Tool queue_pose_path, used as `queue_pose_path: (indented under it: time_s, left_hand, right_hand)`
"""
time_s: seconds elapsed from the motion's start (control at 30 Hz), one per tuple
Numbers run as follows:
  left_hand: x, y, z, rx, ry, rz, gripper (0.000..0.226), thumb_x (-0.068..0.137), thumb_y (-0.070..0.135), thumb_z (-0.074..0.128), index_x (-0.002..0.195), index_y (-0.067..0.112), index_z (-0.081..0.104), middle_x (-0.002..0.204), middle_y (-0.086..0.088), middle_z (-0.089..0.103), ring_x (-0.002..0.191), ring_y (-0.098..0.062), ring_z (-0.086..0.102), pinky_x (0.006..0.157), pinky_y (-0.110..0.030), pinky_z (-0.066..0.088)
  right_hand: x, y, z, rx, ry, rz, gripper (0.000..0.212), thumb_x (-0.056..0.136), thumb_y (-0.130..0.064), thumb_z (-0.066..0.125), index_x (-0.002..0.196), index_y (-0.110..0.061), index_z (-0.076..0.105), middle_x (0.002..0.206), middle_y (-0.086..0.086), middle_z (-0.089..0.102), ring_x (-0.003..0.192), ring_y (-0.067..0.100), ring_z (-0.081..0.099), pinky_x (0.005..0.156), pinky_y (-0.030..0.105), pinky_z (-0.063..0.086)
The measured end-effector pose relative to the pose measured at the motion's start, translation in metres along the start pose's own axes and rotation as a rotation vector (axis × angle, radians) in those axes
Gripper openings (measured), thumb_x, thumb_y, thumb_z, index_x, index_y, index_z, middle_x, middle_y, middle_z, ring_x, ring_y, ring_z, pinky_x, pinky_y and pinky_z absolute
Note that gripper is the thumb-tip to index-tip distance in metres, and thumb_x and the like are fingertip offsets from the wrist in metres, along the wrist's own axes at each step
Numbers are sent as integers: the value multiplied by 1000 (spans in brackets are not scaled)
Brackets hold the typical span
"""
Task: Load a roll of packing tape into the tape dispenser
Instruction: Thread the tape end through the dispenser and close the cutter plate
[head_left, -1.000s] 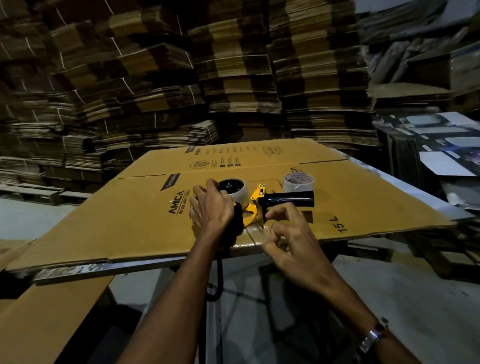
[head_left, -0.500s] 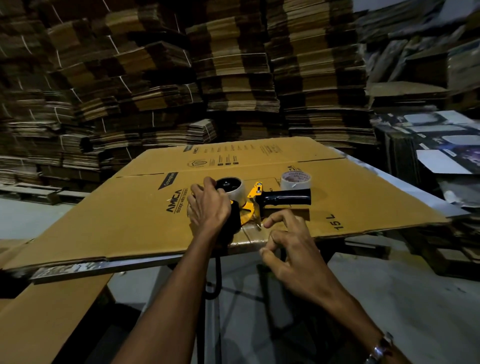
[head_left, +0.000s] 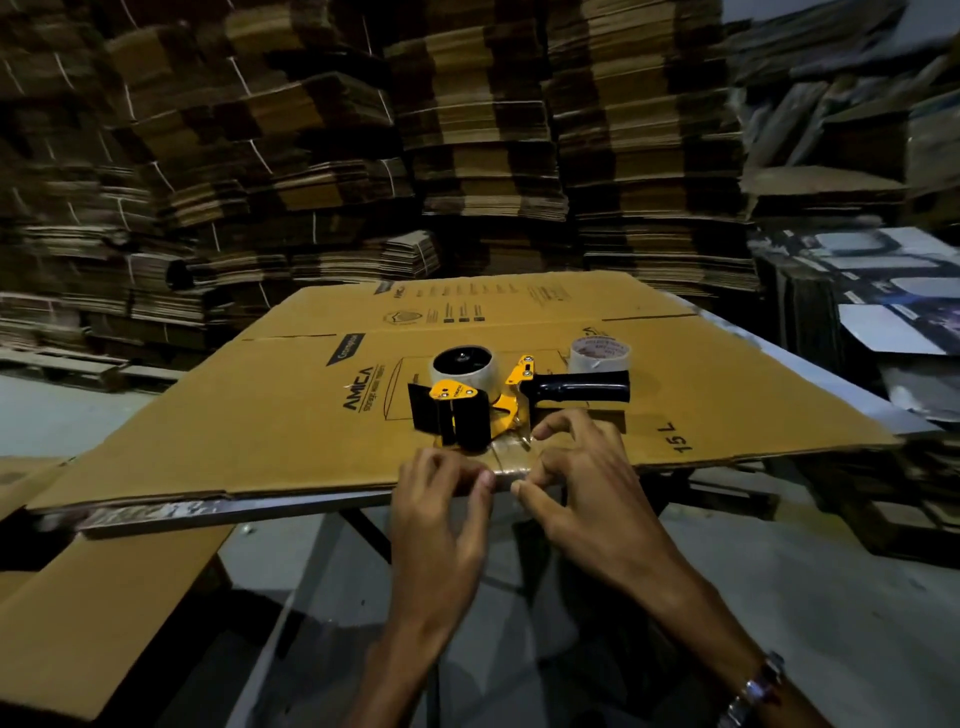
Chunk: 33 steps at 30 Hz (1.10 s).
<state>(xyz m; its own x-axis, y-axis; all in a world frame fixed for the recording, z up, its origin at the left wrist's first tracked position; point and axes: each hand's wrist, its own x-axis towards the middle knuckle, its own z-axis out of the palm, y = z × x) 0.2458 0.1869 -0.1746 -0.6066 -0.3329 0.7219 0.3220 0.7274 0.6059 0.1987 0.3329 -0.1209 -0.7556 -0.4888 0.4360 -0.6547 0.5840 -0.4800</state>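
A yellow and black tape dispenser lies on its side on a flattened cardboard box. A roll of tape sits on its hub, and its black handle points right. A clear tape strip runs from the dispenser's front to the cardboard's near edge. My left hand and my right hand meet at that edge, and the thumb and fingertips of each pinch the tape end there. Neither hand touches the dispenser.
A second tape roll stands just behind the handle. The cardboard overhangs a metal table edge. Tall stacks of flattened cartons fill the background. Printed sheets are piled at the right, and another cardboard sheet lies low at the left.
My left hand has let go of the dispenser and dropped back to the cardboard's near edge. My right hand has shifted nearer along the tape strip. The whole dispenser now shows.
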Motion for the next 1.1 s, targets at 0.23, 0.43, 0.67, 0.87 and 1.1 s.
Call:
queue_pose_path:
  time_s: [0.23, 0.43, 0.67, 0.87, 1.1]
  left_hand:
    - [-29, 3, 10, -60, -30, -55, 14, 85, 39, 61, 96, 30, 59, 99, 11, 57, 96, -8, 56, 77, -27, 49]
    - [-24, 9, 10, -10, 64, -78, 19, 88, 38, 55, 91, 21, 64, 91, 10, 59, 85, -4, 54, 72, -15, 44]
    - [-23, 4, 0, 35, 40, -53, 7, 88, 21, 59, 87, 17, 65, 87, 9, 59, 82, -5, 52, 72, -14, 43]
    - [-22, 2, -8, -30, 37, -104, 18, 88, 5, 69, 82, 21, 63, 84, 14, 58, 82, -10, 58, 68, -20, 45]
    - [-18, -12, -21, -134, 103, -272, 15, 89, 10, 71, 79, 20, 66, 81, 11, 64, 79, -7, 62, 64, -23, 54]
  right_hand:
    - [-1, -18, 2, -75, -30, 38, 20, 92, -32, 65, 76, -21, 68, 129, -12, 43, 121, 7, 33, 87, 21, 33]
    - [-1, -25, 5, -129, -35, 14, 21, 94, -35, 62, 87, -19, 74, 128, -10, 44, 122, 9, 33, 92, 20, 34]
    - [0, -30, 9, -183, -40, 12, 30, 99, -38, 52, 91, -20, 74, 126, -9, 44, 116, 11, 36, 92, 28, 44]
    - [0, -33, 13, -316, -28, 4, 41, 102, -50, 39, 106, -25, 73, 126, -8, 46, 115, 14, 42, 95, 37, 46]
    - [27, -2, 2, -485, 31, -6, 39, 98, -33, 53, 136, -26, 52, 143, 0, 40, 132, 24, 38, 109, 44, 37]
